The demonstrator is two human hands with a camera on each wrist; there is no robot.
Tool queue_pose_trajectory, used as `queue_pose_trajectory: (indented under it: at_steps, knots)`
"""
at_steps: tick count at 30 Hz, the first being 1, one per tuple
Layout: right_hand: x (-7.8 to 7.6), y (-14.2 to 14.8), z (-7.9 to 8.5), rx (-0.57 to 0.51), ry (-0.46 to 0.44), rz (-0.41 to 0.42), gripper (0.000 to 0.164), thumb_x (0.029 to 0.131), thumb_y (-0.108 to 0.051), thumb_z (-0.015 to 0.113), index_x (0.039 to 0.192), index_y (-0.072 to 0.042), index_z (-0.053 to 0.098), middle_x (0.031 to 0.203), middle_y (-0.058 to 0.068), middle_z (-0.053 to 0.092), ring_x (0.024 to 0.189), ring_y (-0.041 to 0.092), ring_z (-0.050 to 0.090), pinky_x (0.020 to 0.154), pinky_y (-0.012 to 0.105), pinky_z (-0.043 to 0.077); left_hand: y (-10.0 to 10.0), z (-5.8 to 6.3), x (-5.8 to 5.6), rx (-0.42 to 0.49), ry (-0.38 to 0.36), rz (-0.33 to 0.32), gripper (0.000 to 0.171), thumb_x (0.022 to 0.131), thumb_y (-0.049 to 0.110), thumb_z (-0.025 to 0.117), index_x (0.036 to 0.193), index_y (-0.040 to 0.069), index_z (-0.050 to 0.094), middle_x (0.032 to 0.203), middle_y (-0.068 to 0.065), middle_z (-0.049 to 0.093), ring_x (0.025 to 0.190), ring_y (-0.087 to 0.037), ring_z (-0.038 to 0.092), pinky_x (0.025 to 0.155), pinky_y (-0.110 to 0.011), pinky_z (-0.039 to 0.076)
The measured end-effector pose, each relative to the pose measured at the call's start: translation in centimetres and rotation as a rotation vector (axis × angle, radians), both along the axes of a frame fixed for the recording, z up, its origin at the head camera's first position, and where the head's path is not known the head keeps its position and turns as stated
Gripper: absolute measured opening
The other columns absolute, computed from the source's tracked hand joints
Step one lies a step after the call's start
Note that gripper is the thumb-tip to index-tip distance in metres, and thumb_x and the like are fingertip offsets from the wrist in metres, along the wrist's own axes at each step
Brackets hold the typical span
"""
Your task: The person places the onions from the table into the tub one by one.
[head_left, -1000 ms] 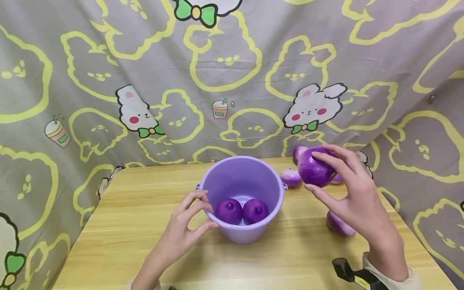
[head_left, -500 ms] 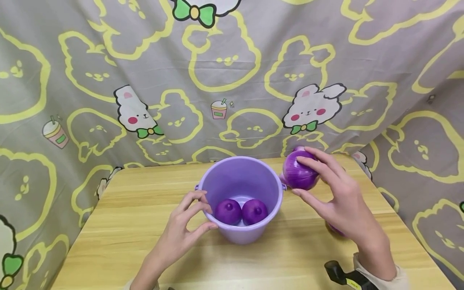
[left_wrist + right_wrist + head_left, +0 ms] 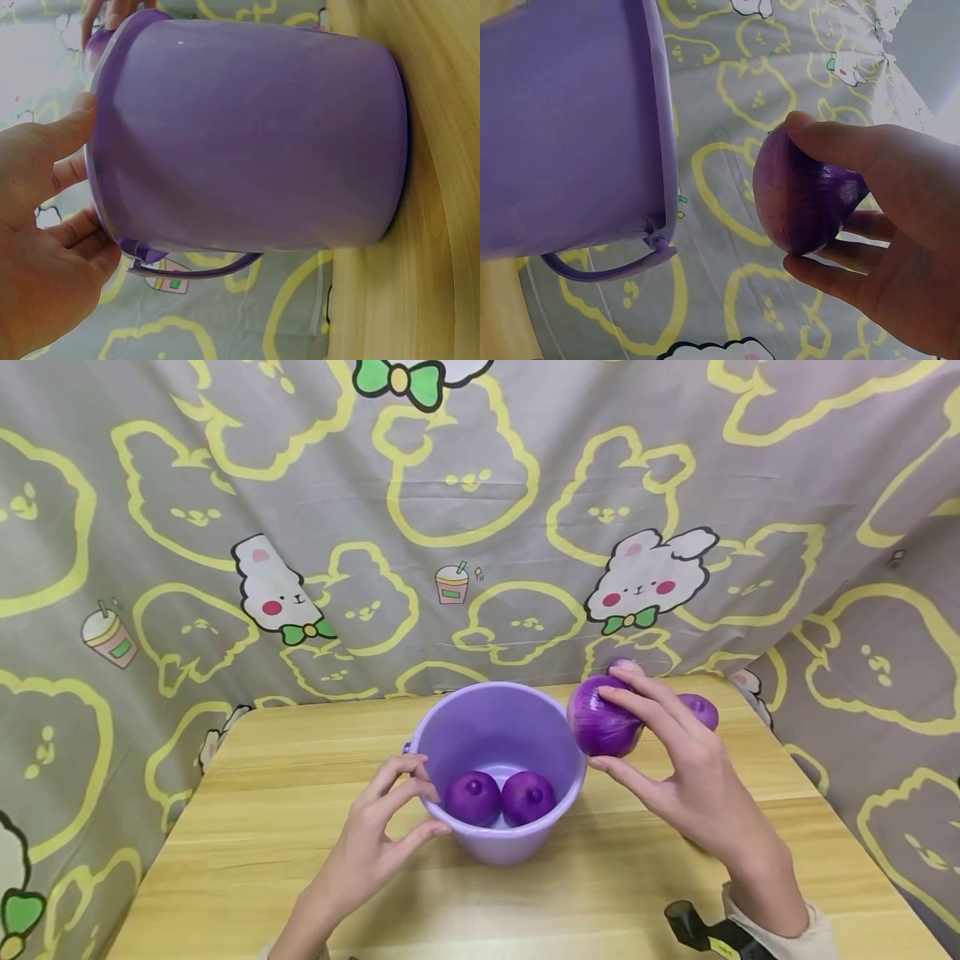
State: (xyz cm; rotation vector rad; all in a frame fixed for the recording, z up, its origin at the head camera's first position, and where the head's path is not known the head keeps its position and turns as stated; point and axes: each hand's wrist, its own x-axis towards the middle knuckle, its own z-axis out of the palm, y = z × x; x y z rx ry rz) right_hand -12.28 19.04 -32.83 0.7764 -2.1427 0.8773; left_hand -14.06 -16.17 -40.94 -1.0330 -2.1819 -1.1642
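Observation:
A light purple bucket [image 3: 504,850] stands upright on the wooden table, its handle hanging down outside. Two dark purple onions [image 3: 473,798] lie side by side at its bottom. My left hand [image 3: 378,831] pinches the bucket's left rim, thumb outside and fingers over the edge, as the left wrist view also shows. Between thumb and fingertips, my right hand [image 3: 701,785] holds a shiny purple onion [image 3: 604,717] at the bucket's right rim, overlapping it in the head view. The right wrist view shows this onion [image 3: 799,199] raised above the level of the rim, beside the opening.
Behind the right hand, another purple onion [image 3: 699,711] rests on the table [image 3: 315,760], and the top of a further one [image 3: 624,667] shows at the back edge. A patterned grey curtain [image 3: 337,510] hangs round the table. A black device [image 3: 708,933] sits at the right wrist.
My right hand has moved left with the onion, from over the other onions to the bucket's right rim. The left hand and the bucket have stayed in place.

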Motion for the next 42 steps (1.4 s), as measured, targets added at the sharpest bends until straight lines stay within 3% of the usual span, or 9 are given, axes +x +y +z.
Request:
queue_pose_trajectory:
  at_steps: [4, 11, 21, 33, 38, 42]
  knots:
    - [0.0, -0.2, 0.0, 0.001, 0.002, 0.018, 0.065, 0.095, -0.055, 0.066, 0.137, -0.006, 0.062, 0.149, 0.015, 0.053, 0.141, 0.034, 0.048, 0.120, 0.030, 0.037, 0.1, 0.1, 0.0, -0.002, 0.000, 0.001, 0.026, 0.083, 0.025, 0.086, 0.100, 0.017, 0.069, 0.120, 0.000, 0.058, 0.128, -0.034, 0.056, 0.118, -0.035, 0.041]
    - [-0.1, -0.6, -0.5, -0.002, -0.002, 0.055, 0.064, 0.095, -0.053, 0.067, 0.139, -0.007, 0.061, 0.148, 0.013, 0.054, 0.133, 0.034, 0.055, 0.111, 0.020, 0.044, 0.1, 0.0, 0.1, -0.004, 0.001, 0.005, 0.026, 0.083, 0.028, 0.086, 0.100, 0.018, 0.069, 0.120, -0.001, 0.059, 0.128, -0.033, 0.057, 0.118, -0.034, 0.040]
    - [-0.4, -1.1, -1.1, 0.015, -0.029, 0.068, 0.062, 0.095, -0.054, 0.066, 0.140, -0.012, 0.061, 0.150, 0.010, 0.051, 0.131, 0.030, 0.055, 0.108, 0.017, 0.045, 0.2, 0.0, 0.0, 0.007, 0.021, 0.000, 0.025, 0.085, 0.031, 0.084, 0.101, 0.019, 0.069, 0.120, -0.001, 0.059, 0.128, -0.031, 0.057, 0.118, -0.034, 0.041]
    - [-0.7, -2.2, -1.7, 0.037, -0.025, 0.103, 0.057, 0.095, -0.049, 0.071, 0.140, -0.015, 0.062, 0.148, 0.007, 0.054, 0.129, 0.028, 0.058, 0.110, 0.020, 0.045, 0.1, 0.0, 0.0, 0.017, 0.023, -0.010, 0.025, 0.086, 0.030, 0.084, 0.101, 0.018, 0.069, 0.117, -0.002, 0.059, 0.125, -0.037, 0.057, 0.118, -0.033, 0.041]
    - [-0.8, -2.1, -2.2, 0.052, -0.033, 0.114, 0.047, 0.095, -0.038, 0.075, 0.136, -0.018, 0.064, 0.147, 0.005, 0.055, 0.128, 0.026, 0.059, 0.110, 0.021, 0.045, 0.2, -0.1, 0.0, 0.015, 0.019, -0.018, 0.024, 0.086, 0.030, 0.083, 0.102, 0.019, 0.069, 0.117, -0.002, 0.058, 0.127, -0.036, 0.056, 0.118, -0.034, 0.040]
    - [-1.1, -2.1, -2.4, 0.056, -0.019, 0.124, 0.036, 0.099, -0.031, 0.071, 0.132, -0.017, 0.067, 0.144, 0.005, 0.058, 0.126, 0.026, 0.061, 0.110, 0.021, 0.045, 0.2, -0.1, 0.0, 0.015, 0.017, -0.013, 0.024, 0.086, 0.030, 0.083, 0.102, 0.019, 0.068, 0.117, -0.003, 0.059, 0.128, -0.034, 0.056, 0.118, -0.033, 0.040]
